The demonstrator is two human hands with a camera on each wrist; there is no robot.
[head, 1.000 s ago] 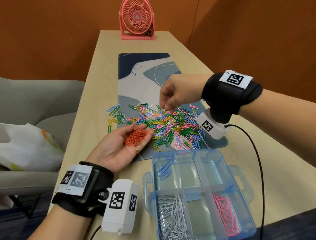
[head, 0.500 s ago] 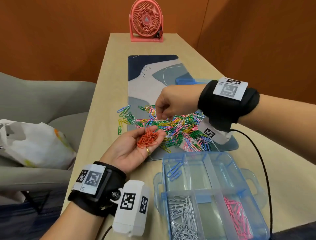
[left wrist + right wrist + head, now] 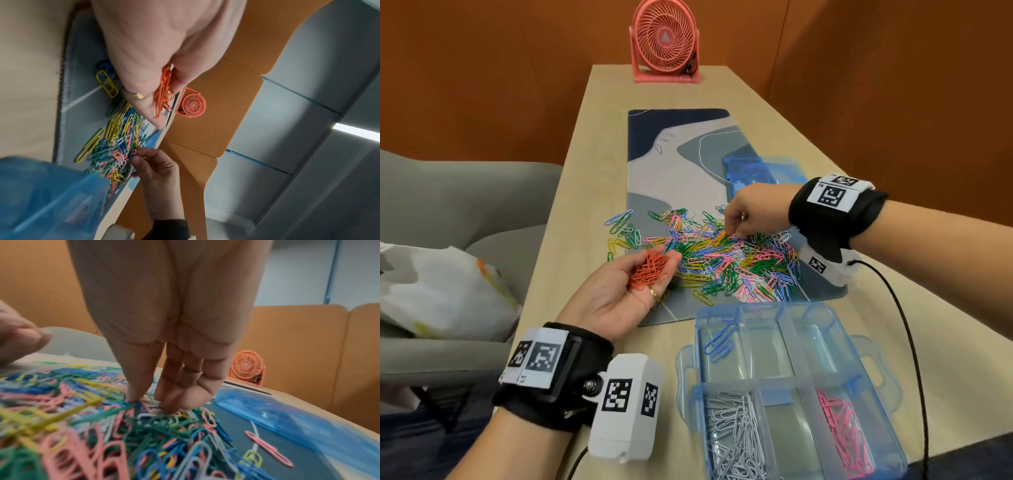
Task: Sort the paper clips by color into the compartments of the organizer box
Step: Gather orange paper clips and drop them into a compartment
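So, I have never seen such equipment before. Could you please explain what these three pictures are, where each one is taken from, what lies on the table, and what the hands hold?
There is no machine: a person sorts paper clips, wearing small cameras. The big picture comes from a camera on the head, looking down. The other two come from cameras strapped to each wrist, looking along the hand.

On the table lies a mat with a mixed pile of coloured clips. Nearer the person stands a clear blue organizer box, which already contains white clips, pink clips and a few blue clips, each colour in its own compartment. A pink fan stands at the far end.

The left hand, palm up, cradles a bunch of orange clips. The right hand reaches into the pile with its fingertips; whether it has pinched a clip, I cannot tell.
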